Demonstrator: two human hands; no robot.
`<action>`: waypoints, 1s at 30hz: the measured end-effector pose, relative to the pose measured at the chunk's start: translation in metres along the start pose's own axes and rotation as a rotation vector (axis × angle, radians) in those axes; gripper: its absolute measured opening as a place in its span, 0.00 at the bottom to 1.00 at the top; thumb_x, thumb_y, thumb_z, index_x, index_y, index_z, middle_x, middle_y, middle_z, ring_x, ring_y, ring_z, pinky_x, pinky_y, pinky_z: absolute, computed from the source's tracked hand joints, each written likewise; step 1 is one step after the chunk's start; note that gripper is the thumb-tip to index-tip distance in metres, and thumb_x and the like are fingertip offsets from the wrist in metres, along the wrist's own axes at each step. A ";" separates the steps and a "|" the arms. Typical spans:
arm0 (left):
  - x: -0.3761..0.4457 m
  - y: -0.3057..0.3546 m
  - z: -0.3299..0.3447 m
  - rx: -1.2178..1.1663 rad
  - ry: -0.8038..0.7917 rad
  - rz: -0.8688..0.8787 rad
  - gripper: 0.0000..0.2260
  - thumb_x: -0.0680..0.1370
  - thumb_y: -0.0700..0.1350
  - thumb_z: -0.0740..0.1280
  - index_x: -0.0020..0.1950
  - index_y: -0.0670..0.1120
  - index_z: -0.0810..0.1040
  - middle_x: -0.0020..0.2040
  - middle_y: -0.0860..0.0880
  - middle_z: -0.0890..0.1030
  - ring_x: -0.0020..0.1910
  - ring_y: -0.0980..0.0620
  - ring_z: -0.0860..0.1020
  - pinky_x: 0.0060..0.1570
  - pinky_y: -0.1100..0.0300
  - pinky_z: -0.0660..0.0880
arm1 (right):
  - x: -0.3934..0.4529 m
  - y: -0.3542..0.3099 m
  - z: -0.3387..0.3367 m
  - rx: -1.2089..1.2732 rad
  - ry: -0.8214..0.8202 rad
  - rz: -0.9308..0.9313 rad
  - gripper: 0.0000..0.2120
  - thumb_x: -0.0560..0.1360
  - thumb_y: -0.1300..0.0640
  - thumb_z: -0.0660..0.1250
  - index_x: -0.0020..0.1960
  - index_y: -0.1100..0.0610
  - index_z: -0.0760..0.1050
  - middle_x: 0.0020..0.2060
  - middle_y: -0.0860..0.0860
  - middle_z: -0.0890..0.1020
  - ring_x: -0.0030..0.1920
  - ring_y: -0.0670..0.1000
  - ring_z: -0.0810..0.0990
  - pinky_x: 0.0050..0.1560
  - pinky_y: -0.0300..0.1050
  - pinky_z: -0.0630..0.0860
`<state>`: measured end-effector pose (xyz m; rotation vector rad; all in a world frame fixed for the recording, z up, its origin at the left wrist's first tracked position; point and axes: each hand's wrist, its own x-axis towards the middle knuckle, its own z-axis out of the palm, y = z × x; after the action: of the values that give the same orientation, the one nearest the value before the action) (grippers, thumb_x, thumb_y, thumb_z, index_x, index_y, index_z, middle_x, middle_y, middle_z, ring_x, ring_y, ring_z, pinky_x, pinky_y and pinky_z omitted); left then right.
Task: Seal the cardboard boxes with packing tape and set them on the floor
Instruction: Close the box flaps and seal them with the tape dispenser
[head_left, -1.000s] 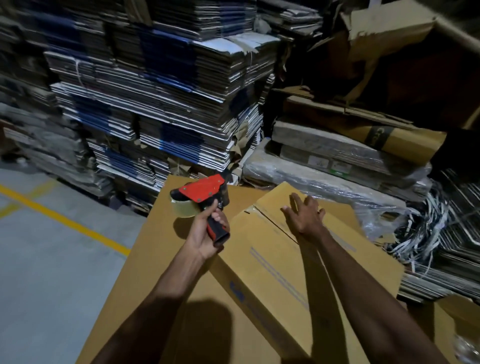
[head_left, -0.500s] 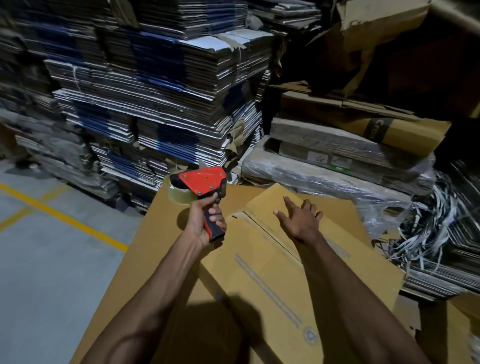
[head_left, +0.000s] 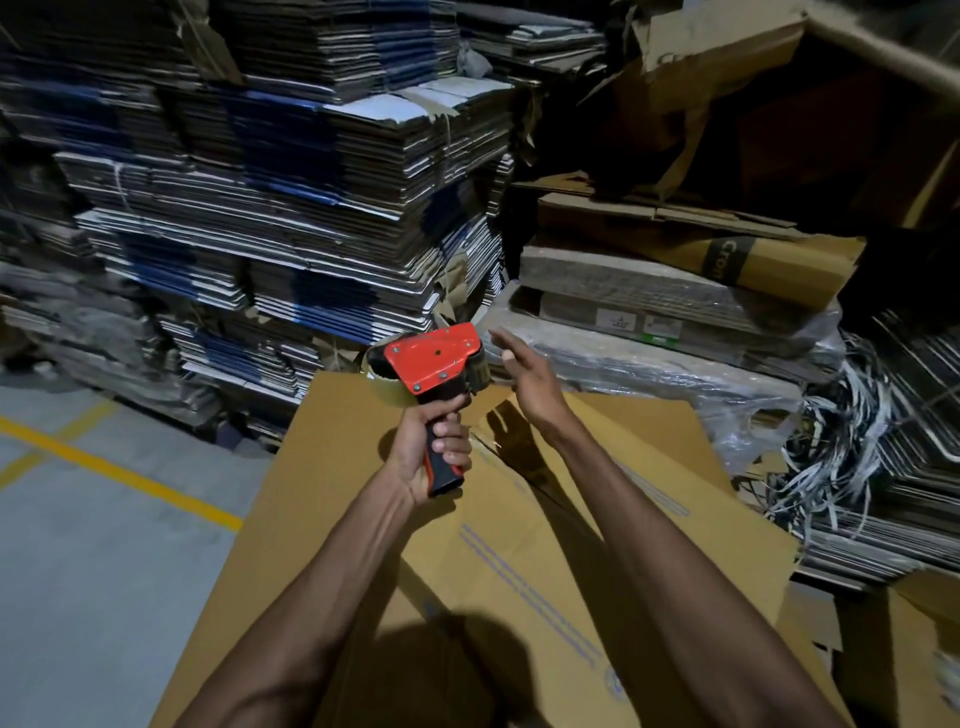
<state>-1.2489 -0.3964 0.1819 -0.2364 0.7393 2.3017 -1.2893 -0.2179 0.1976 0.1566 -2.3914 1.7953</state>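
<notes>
Above the cardboard box (head_left: 545, 561), the left hand (head_left: 431, 452) grips the tape dispenser (head_left: 434, 364) by its upright handle, its red head pointing right toward the open right hand (head_left: 530, 379).

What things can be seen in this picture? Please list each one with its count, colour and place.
tape dispenser: one, red with black handle, held up at centre
cardboard box: one, brown, under the arms
flat cardboard sheet: one, brown, beneath the box
stacks of flattened cartons: many, grey, white and blue, behind left
wrapped bundles: several, grey-brown, behind right
loose strapping bands: a tangle, white, right
floor: grey with yellow line, left
left hand: grips the dispenser's handle
right hand: fingers straight, beside the dispenser's front end
</notes>
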 end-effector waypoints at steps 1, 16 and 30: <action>-0.001 0.000 0.002 0.008 -0.007 -0.004 0.14 0.79 0.45 0.67 0.34 0.50 0.68 0.23 0.57 0.65 0.17 0.59 0.62 0.18 0.65 0.61 | 0.002 -0.004 0.002 0.066 0.006 0.011 0.18 0.88 0.57 0.57 0.75 0.55 0.74 0.73 0.52 0.75 0.67 0.46 0.74 0.55 0.28 0.73; -0.003 0.008 0.010 0.232 0.059 0.015 0.16 0.77 0.45 0.68 0.32 0.50 0.69 0.24 0.56 0.64 0.17 0.58 0.61 0.19 0.66 0.59 | -0.045 0.018 -0.005 0.391 0.327 0.135 0.08 0.77 0.67 0.70 0.47 0.55 0.82 0.48 0.48 0.86 0.50 0.47 0.81 0.48 0.46 0.73; -0.009 0.004 0.035 0.495 0.178 0.053 0.13 0.80 0.43 0.69 0.38 0.50 0.68 0.28 0.55 0.63 0.19 0.57 0.60 0.22 0.65 0.59 | -0.070 0.045 -0.012 0.530 0.498 0.481 0.15 0.82 0.45 0.64 0.45 0.56 0.75 0.36 0.58 0.78 0.30 0.56 0.76 0.28 0.45 0.67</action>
<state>-1.2436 -0.3842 0.2164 -0.1943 1.3879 2.0817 -1.2273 -0.1942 0.1463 -0.7765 -1.6575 2.2862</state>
